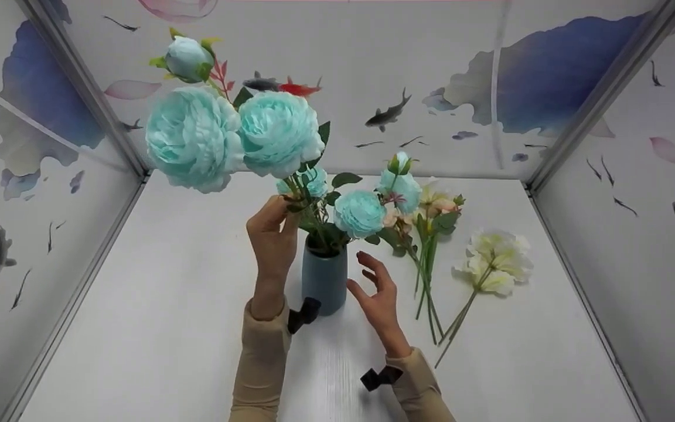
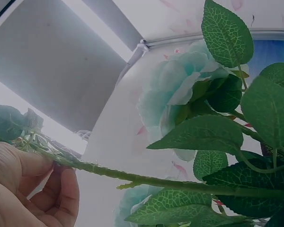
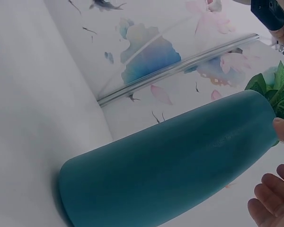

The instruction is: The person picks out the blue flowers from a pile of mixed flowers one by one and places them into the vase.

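Observation:
Above the mouth of a blue-grey vase [image 1: 324, 284], my left hand [image 1: 270, 240] pinches the green stem [image 2: 156, 182] of an artificial peony between thumb and fingers. Two large turquoise blooms [image 1: 280, 133] and a bud [image 1: 188, 58] rise over that hand. Whether the pinched stem's lower end is inside the vase is hidden. More turquoise peonies [image 1: 360, 214] stand in the vase, leaning right. My right hand [image 1: 379, 302] is beside the vase, fingers spread and loosely bent, holding nothing. In the right wrist view, its thumb is close to the vase rim; contact is unclear.
Right of the vase, several artificial flowers with green stems [image 1: 426, 281] lie on the white table [image 1: 185, 328]. Farther right lies a cream-white flower [image 1: 495, 261], its stem pointing toward me. Printed walls [image 1: 431, 35] with metal corner strips enclose the table's back and sides.

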Action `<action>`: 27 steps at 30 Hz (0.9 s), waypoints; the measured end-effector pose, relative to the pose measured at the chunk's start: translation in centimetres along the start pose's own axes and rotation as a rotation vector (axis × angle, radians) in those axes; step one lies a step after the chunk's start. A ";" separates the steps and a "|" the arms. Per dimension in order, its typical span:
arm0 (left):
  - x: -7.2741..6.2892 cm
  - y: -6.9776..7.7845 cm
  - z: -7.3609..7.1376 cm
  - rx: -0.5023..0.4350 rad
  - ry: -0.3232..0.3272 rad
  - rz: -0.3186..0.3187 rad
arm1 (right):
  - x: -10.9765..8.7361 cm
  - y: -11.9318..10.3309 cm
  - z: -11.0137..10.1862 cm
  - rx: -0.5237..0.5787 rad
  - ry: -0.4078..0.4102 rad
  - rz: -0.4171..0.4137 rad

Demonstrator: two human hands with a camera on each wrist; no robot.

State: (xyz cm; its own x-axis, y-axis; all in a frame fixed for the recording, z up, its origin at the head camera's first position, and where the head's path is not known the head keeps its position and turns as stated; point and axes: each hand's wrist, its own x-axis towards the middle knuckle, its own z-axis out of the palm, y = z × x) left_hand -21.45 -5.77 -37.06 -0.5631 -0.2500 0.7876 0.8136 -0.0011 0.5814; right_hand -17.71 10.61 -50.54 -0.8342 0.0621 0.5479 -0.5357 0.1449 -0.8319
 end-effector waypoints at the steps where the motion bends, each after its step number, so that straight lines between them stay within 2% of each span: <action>1: -0.1 -0.1 0.0 -0.002 -0.004 0.001 | 0.1 -0.1 0.1 -0.004 -0.005 0.002; 9: -0.9 -1.3 -0.3 -0.032 -0.037 -0.005 | 0.9 -0.4 0.8 -0.002 -0.044 0.028; 21: -2.0 -2.9 -0.5 0.015 -0.073 0.013 | 1.9 -0.7 1.6 0.022 -0.050 0.034; 27: -2.2 -3.4 -0.9 0.050 -0.100 0.049 | 2.1 -0.6 1.9 0.049 -0.045 0.017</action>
State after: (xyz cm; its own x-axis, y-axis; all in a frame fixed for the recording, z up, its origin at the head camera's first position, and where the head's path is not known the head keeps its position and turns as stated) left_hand -22.85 -6.06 -40.92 -0.5365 -0.1505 0.8303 0.8338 0.0573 0.5491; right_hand -19.39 8.78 -49.07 -0.8476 0.0199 0.5303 -0.5263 0.0959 -0.8448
